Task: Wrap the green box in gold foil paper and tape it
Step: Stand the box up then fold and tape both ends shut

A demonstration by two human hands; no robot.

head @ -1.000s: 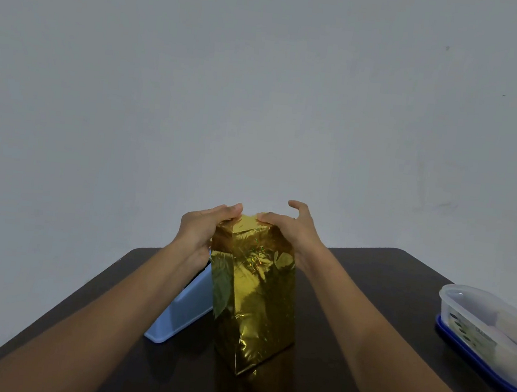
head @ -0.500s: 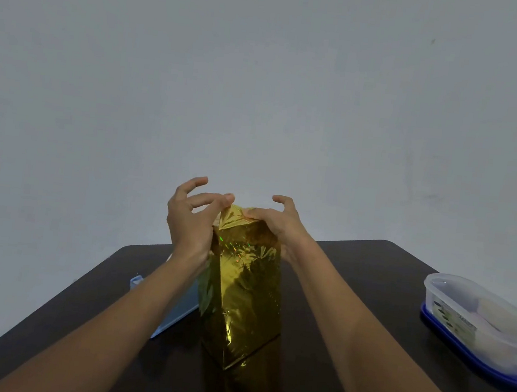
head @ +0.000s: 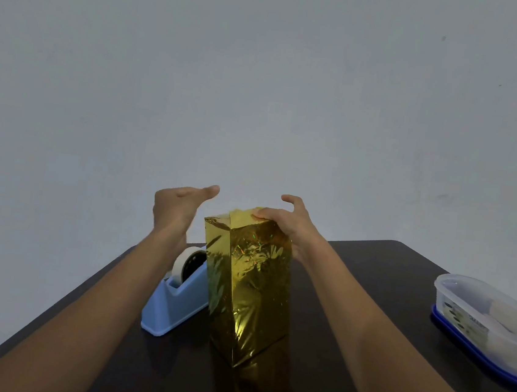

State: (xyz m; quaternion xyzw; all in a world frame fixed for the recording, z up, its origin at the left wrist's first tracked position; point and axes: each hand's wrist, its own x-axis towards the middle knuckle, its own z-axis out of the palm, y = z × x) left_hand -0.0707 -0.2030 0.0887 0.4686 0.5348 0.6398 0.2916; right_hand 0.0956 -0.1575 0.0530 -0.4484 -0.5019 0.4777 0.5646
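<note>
The box [head: 245, 290] stands upright on its small end on the dark table [head: 383, 272], and the gold foil paper [head: 252, 329] covers every side of it that shows, with many fine wrinkles and bright reflections; no green surface can be seen. At the top of the box the foil is folded inward, and one flap rises a little at the far edge. The right hand [head: 293, 230] holds the upper right corner of the box: its thumb [head: 259, 217] lies pressed on the folded foil at the top, the palm is against the right side, and the index finger is lifted and curved above the top without touching it. The other fingers are hidden behind the box. The left hand [head: 176, 208] is in the air to the left of the top of the box, near it but apart from it, with the fingers straight and close together and nothing in it. Just beside the box on its left, partly hidden behind it, sits a light blue tape dispenser [head: 172, 309] with a white tape roll [head: 180, 264] in it. Well apart from the box on its right is a clear plastic container [head: 478, 310] resting on a blue lid [head: 461, 349]. Behind the box there is a plain pale wall [head: 262, 84].
</note>
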